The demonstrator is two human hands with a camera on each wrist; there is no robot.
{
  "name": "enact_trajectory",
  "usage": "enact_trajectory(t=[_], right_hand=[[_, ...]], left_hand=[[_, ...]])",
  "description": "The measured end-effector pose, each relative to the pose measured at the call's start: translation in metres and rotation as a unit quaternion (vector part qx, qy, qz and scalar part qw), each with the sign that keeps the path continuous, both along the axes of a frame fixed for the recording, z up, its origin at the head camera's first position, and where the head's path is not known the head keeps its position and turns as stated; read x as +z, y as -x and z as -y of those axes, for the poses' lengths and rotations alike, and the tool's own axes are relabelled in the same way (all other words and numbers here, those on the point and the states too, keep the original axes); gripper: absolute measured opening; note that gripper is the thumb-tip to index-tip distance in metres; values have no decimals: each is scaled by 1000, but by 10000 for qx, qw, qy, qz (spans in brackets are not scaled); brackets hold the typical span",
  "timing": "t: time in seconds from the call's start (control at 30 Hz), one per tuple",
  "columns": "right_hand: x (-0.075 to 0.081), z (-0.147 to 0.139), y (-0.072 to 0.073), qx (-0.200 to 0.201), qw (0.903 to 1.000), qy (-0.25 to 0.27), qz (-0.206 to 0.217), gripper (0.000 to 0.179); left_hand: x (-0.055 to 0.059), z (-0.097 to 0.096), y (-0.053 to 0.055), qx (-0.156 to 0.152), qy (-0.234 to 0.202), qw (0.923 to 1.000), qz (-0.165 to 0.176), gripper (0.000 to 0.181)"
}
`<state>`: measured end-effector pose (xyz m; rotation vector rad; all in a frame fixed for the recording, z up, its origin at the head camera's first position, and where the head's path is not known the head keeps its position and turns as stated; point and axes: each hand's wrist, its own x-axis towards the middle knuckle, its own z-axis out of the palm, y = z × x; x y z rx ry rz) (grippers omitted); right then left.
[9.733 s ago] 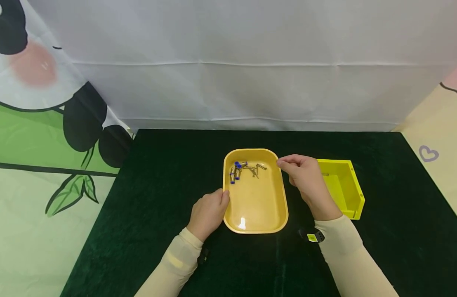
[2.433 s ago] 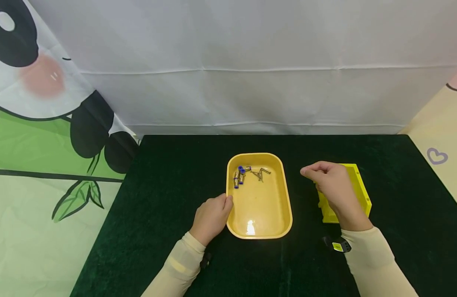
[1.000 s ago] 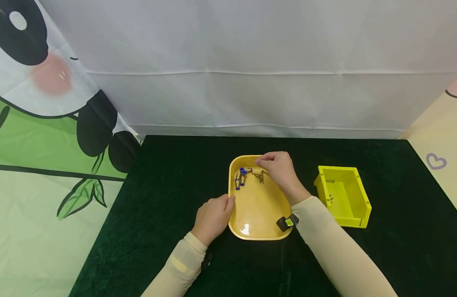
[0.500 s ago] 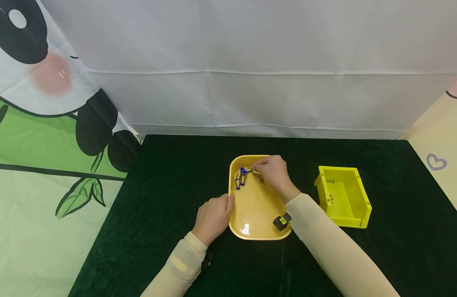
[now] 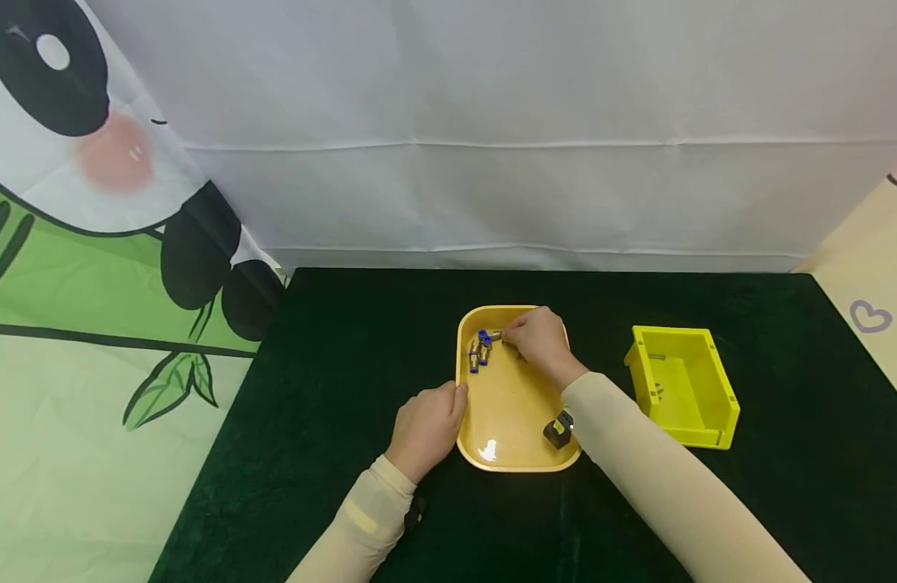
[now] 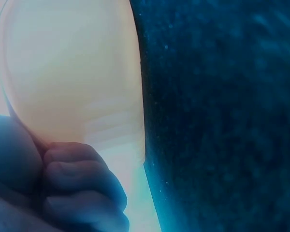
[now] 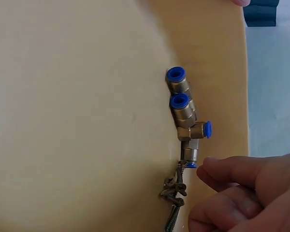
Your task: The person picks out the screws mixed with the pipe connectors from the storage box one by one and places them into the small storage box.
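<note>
My left hand (image 5: 428, 429) grips the left rim of a yellow-orange tray (image 5: 510, 433); in the left wrist view, its curled fingers (image 6: 82, 179) lie against the tray. Inside the tray, several brass pneumatic push-in fittings (image 5: 474, 356) with blue collars lie near the left wall. Beside them sits a small pile of screws (image 7: 174, 193), mostly hidden by my right hand in the head view. My right hand (image 5: 539, 340) reaches into the tray, thumb and index close together at the end of one fitting (image 7: 190, 152) and just beside the screws. No object shows between those fingertips.
A bright yellow bin (image 5: 670, 330) stands on the dark green cloth (image 5: 791, 486) to the right of the tray, with a few screws (image 5: 657, 357) in it. Behind the table hangs a pale backdrop (image 5: 536, 202). Each wrist wears a small dark camera (image 5: 558, 431).
My right hand has moved left from beside the yellow bin into the tray, then down slightly toward the screws. More screws show in the bin than 9.7 s ago. My left hand keeps its grip.
</note>
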<state>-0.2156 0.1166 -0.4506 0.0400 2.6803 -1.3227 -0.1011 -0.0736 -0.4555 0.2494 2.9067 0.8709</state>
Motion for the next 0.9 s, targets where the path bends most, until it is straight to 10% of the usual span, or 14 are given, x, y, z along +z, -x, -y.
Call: enact_trajectory(t=[0.9], right_hand=[[-7, 3, 12, 534, 9972, -519, 112, 23]], left_hand=[[1, 2, 0, -22, -215, 9993, 311, 38]])
